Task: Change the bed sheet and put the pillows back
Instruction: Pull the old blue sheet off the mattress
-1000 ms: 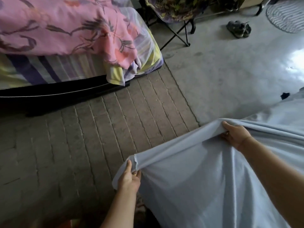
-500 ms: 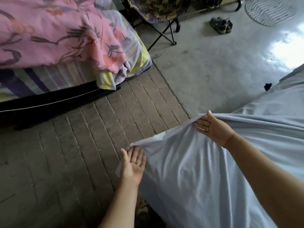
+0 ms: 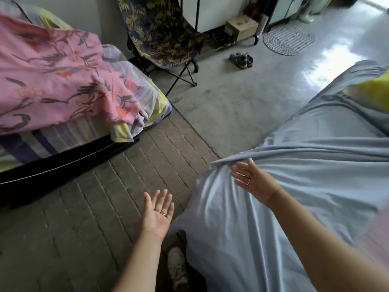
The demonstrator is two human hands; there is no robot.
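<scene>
Over at nine o'clock a pink flowered quilt (image 3: 59,81) lies heaped on the bed (image 3: 147,102), and the bed's striped cover hangs off the corner down to the dark base. Up at twelve, a folding chair (image 3: 162,32) with a leaf print stands just past that corner. The brick-patterned floor (image 3: 101,207) fills the lower left.

Now the hands, and they're apart. The left hand (image 3: 158,213) is at six o'clock, palm up, fingers straight and together, a gold ring showing. It hangs over the bricks, holding nothing, just beside the sheet's hanging side. Right below it, at the bottom edge, a pale shoe (image 3: 177,264) pokes out.

Up at one o'clock a pair of dark sandals (image 3: 241,60) sits on the grey concrete, with a cardboard box (image 3: 242,27) behind them near the wall.

The right hand (image 3: 254,181) is at four o'clock, fingers straight and fanned, ring on show. It lies against the sheet (image 3: 305,218) just under its raised edge, and folds fan out from it. I can't tell whether the thumb hooks any cloth.

A round striped rug (image 3: 288,40) lies at two o'clock. The pale blue sheet drapes over the whole right side, from three o'clock down to five, and something yellow (image 3: 370,93), blurred, rests on it at the far right
</scene>
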